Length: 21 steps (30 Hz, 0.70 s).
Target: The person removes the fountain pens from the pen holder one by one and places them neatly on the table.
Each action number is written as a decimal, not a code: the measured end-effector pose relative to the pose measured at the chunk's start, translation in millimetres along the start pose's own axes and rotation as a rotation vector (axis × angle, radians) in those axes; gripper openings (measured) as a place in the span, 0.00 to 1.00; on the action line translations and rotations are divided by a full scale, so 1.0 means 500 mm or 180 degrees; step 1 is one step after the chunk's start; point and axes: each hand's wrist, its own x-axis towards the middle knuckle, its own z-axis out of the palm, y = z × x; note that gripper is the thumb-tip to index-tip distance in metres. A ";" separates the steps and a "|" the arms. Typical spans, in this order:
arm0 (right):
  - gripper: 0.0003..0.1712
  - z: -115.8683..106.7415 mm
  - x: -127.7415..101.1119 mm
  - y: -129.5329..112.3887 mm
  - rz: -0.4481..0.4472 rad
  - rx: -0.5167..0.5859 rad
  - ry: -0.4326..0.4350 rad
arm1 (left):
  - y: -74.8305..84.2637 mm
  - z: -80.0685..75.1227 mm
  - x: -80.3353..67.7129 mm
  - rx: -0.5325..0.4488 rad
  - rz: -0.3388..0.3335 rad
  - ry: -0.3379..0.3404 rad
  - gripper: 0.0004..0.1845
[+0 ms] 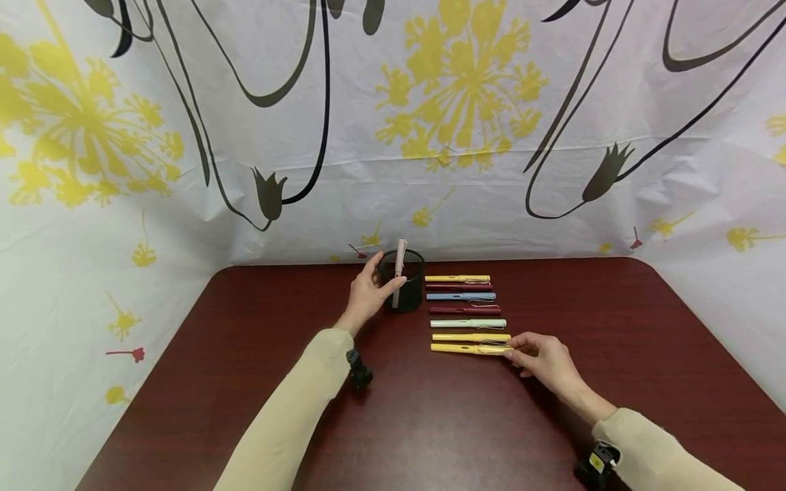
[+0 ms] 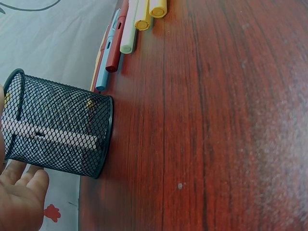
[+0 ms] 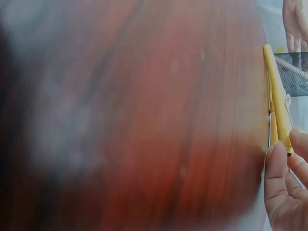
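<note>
Fingertips of the right hand (image 1: 543, 356) are pinched on the nearest yellow pen (image 1: 469, 348) at its capped end — light, stiff, slick, best gripped mid-barrel. Farther back on the table (image 1: 614, 382), the mesh cup (image 1: 402, 279) is steadied by the left hand (image 1: 368, 293) — fingers loosely curved.

Right wrist view: red-brown wooden table (image 3: 144, 120) fills most of the frame, blurred, darkest at the left edge. A yellow pen (image 3: 276, 96) lies along the table's right side, its length running from top to bottom of the frame. The right hand (image 3: 286, 185) sits at the pen's lower end; fingertips (image 3: 275, 156) touch it there. Beyond the pen's upper end, a black mesh cup (image 3: 294, 72) shows partly at the frame edge. Above the cup, the left hand (image 3: 295, 24) is partly visible.
</note>
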 end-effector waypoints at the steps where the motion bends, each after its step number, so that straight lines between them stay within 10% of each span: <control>1: 0.07 -0.002 0.000 0.001 -0.0066 -0.0079 0.0000 | 0.000 0.000 0.000 0.0008 0.0007 0.0008 0.43; 21: 0.04 -0.019 0.020 0.013 -0.0553 -0.0672 -0.0166 | 0.001 0.000 0.001 0.0001 -0.0055 -0.0013 0.42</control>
